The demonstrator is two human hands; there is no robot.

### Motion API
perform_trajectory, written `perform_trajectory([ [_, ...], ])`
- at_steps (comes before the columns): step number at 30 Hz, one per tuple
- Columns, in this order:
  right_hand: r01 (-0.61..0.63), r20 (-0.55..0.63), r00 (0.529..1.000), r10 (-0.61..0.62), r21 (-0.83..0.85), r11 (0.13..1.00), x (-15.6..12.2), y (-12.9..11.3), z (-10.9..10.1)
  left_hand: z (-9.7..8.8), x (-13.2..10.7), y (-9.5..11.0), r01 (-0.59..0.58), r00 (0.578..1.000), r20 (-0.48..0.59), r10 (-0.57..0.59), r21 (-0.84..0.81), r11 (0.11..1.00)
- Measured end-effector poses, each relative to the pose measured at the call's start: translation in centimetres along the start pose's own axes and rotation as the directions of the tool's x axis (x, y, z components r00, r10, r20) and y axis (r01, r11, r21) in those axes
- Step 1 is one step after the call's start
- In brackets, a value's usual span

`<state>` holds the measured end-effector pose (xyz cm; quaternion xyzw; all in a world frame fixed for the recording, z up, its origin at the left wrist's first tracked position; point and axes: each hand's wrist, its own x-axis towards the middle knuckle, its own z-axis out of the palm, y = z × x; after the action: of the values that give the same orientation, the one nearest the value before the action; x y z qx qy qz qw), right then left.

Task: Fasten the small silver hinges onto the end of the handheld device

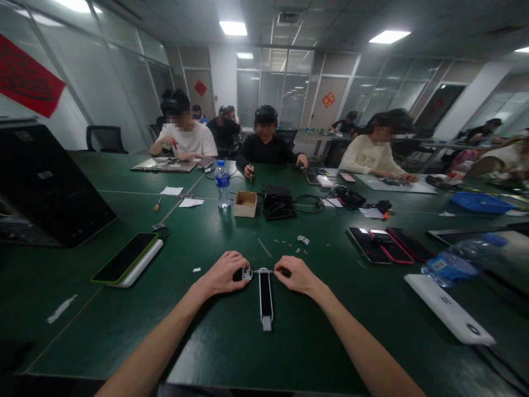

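My left hand [229,273] is closed around a small light metal bracket with holes [247,273], thumb and fingers pinching its sides. My right hand [293,274] pinches the right end of a thin metal piece [269,271], its exact kind too small to tell. Between both hands, a long narrow device with a black face and pale frame [265,298] lies on the green table [223,353], its top end just at the thin piece. Beyond my right hand lie another small metal bracket [303,240] and several tiny parts [298,251].
A phone [124,256] rests on a white power bank at left. At right are several phones [380,245], a lying water bottle [450,267] and a white box-like device [448,309]. Ahead stand a bottle [223,184], a small wooden box [245,205] and a black case [278,201]. People sit opposite.
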<state>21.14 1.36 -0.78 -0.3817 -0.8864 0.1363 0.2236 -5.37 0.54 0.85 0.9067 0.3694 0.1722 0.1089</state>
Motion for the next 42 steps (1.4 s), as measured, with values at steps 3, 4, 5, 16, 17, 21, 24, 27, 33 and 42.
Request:
perform_trajectory([
  [3, -0.005, 0.003, 1.0, 0.005, 0.008, 1.0, 0.0, 0.0, 0.1, 0.1, 0.0, 0.0, -0.003, 1.0, 0.005, 0.003, 0.005, 1.0],
  [4, -0.006, 0.002, 1.0, 0.006, 0.012, 1.0, -0.1, 0.1, 0.2, 0.1, 0.0, 0.0, -0.005, 1.0, 0.007, 0.005, 0.006, 1.0],
  [5, -0.006, 0.003, 1.0, 0.006, 0.017, 1.0, -0.1, 0.1, 0.2, 0.1, 0.1, 0.0, -0.006, 1.0, 0.009, 0.006, 0.007, 1.0],
  [16, -0.018, 0.004, 1.0, 0.018, 0.011, 1.0, 0.0, -0.1, 0.1, 0.1, 0.2, 0.2, -0.019, 1.0, 0.025, 0.018, 0.013, 1.0],
  [17, -0.018, 0.005, 1.0, 0.018, 0.016, 1.0, 0.0, -0.1, 0.2, 0.1, 0.2, 0.2, -0.017, 1.0, 0.024, 0.017, 0.015, 1.0],
  [21, -0.011, 0.001, 1.0, 0.011, 0.032, 0.999, 0.0, 0.1, 0.5, 0.4, 0.3, 0.2, -0.031, 0.999, 0.034, 0.03, 0.007, 1.0],
  [24, -0.011, 0.004, 1.0, 0.011, 0.033, 0.999, 0.0, 0.3, 0.6, 0.6, 0.3, 0.2, -0.035, 0.999, 0.037, 0.035, -0.005, 0.999],
  [27, -0.026, 0.029, 0.999, 0.025, 0.043, 0.999, -0.1, 0.2, 0.6, 0.8, 0.3, 0.2, -0.033, 0.999, 0.038, 0.034, -0.018, 0.999],
  [33, -0.049, 0.032, 0.998, 0.047, 0.064, 0.997, 0.0, -0.1, 0.3, 1.2, 0.4, 0.6, 0.012, 1.0, 0.027, -0.011, -0.049, 0.999],
  [42, -0.581, -0.348, 0.782, 0.517, -0.109, 0.806, 0.2, 7.9, -3.0, 0.9, 0.2, 0.8, 0.007, 1.0, -0.022, -0.009, -0.074, 0.997],
])
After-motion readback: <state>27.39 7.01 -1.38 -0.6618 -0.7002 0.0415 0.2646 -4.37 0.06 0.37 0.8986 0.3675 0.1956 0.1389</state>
